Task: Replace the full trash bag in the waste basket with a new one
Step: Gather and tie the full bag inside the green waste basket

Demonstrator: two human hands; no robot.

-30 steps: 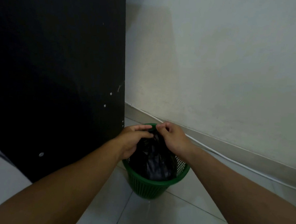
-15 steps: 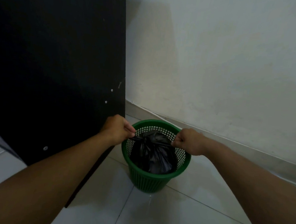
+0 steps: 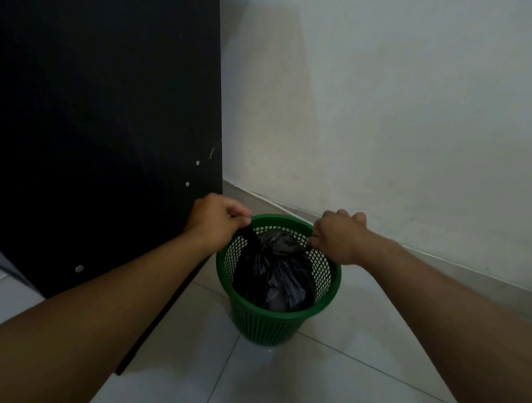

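**Tightening the knot on the full bag**

Sitting inside the green waste basket (image 3: 276,309), the black trash bag (image 3: 273,275) was bunched shut at its top. The left hand (image 3: 216,220) and right hand (image 3: 338,236) each had their fingers curled tight round one tail of the bag's mouth, held out toward opposite sides of the rim, probably to cinch a knot before lifting. The basket stood on a pale tiled floor (image 3: 325,389), just beside a black panel (image 3: 93,124) and near a white wall (image 3: 386,115) with a cable along its skirting.
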